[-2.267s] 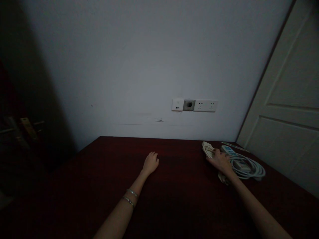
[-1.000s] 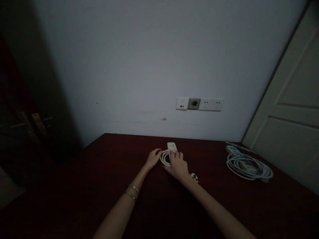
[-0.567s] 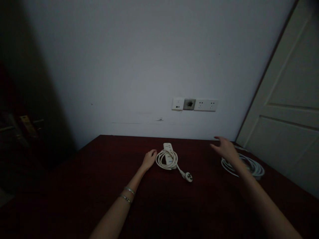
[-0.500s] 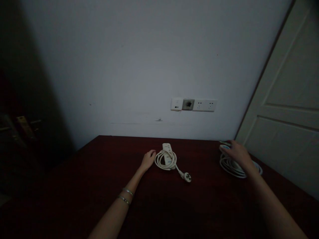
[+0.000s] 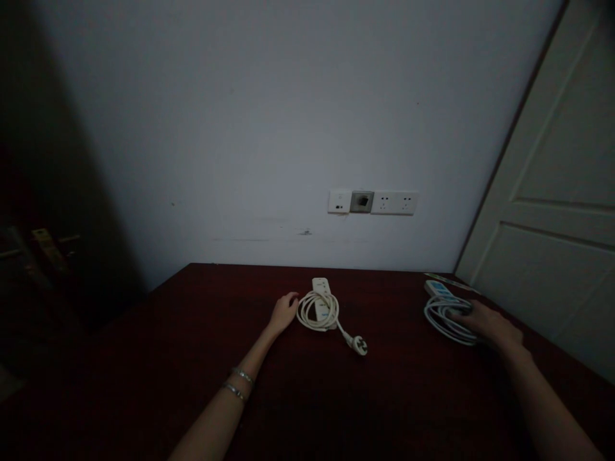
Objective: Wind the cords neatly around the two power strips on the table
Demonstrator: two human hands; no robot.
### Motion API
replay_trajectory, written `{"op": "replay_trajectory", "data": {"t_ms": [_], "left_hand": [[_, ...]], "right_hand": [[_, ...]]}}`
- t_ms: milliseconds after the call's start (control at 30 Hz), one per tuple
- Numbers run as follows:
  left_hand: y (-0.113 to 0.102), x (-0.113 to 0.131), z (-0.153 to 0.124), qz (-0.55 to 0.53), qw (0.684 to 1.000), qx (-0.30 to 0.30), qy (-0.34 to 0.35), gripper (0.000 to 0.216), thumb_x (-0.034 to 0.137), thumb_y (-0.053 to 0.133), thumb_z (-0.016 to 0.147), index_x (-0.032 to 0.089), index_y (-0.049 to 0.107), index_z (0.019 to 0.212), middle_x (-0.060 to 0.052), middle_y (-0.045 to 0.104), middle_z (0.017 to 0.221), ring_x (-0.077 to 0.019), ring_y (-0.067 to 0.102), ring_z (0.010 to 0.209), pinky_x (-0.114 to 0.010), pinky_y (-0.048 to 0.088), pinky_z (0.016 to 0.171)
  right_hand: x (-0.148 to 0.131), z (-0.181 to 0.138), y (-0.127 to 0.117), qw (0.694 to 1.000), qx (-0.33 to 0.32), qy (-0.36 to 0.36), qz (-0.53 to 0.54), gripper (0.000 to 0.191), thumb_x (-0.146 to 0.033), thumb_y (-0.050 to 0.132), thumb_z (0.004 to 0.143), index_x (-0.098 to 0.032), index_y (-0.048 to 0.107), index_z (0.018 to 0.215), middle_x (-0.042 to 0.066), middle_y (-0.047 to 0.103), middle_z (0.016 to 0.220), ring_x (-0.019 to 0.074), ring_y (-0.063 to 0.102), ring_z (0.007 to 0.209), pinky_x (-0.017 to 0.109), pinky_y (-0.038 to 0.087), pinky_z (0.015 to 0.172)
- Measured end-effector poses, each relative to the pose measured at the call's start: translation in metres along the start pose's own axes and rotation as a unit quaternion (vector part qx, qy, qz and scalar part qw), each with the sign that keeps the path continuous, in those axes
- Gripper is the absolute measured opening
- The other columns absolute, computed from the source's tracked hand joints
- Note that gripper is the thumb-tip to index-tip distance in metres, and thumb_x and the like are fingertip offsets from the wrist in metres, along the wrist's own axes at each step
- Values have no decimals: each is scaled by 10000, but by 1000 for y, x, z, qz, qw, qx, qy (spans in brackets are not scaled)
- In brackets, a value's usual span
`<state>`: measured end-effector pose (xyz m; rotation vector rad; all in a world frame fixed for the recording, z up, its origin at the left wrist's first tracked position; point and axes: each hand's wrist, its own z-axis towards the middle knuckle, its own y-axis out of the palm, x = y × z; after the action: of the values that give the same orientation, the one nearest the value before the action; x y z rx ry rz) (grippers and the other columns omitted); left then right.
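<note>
A small white power strip (image 5: 321,305) lies mid-table with its cable coiled round it and its plug (image 5: 359,346) trailing to the front right. My left hand (image 5: 284,312) rests on the table just left of that coil, fingers loosely out, holding nothing. At the far right, my right hand (image 5: 491,325) lies over a larger coil of white cable (image 5: 444,315), fingers curled onto it. That cable belongs to a blue-and-white power strip (image 5: 436,288). Two bracelets (image 5: 236,383) sit on my left wrist.
The dark red table (image 5: 307,397) stands against a pale wall with a row of wall sockets (image 5: 373,202) above it. A white door (image 5: 557,211) is at the right. A dark door with a brass handle (image 5: 45,246) is at the left.
My right hand carried the small power strip from the right to mid-table, let it go, then swung back right and came down on the larger coil. My left hand stayed put.
</note>
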<state>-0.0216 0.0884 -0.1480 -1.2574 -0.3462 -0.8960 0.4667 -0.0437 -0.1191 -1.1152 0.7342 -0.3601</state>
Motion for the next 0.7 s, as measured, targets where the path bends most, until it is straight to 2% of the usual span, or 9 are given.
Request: {"op": "replay_trajectory", "data": {"t_ms": [100,200,333,533,700], "left_hand": [[3,-3,2,3,1000,4,1,339,197,416,829,136,610,1100,-85,636,1122,-172,573,1049,-267,406,936],[4,-5,3,5,1000,6,-2,336,189,421,825,142,613,1097,-83,638,1119,-168,577,1046,-266,406,939],[3,-5,3,3,1000,7,-3,339,183,425,819,126,616,1093,-94,639,1113,-172,582,1037,-268,415,929],[3,-5,1,-6,1000,7,1,346,162,428,801,120,617,1087,-94,640,1111,-178,582,1032,-275,415,933],[1,-3,0,-13,1000,6,0,342,146,437,789,111,619,1075,-97,641,1106,-177,583,1031,-271,414,936]], "right_hand": [[-4,-3,-1,997,-80,-2,-3,555,-571,566,678,-154,623,1040,255,613,1016,388,592,917,448,405,658],[-20,-10,-1,997,-74,-17,-5,560,-571,523,704,-147,595,1063,240,593,1083,382,571,974,453,425,705],[-64,-23,-5,997,-73,-35,-1,642,-655,459,690,-157,577,1077,200,599,1084,374,572,978,448,447,716],[-139,-58,0,988,-102,-113,-5,585,-633,470,674,-161,609,991,174,626,1010,343,600,925,418,454,717],[-170,-87,13,978,-131,-158,-24,538,-567,479,689,-166,591,1031,157,632,1003,333,601,937,413,456,720]]}}
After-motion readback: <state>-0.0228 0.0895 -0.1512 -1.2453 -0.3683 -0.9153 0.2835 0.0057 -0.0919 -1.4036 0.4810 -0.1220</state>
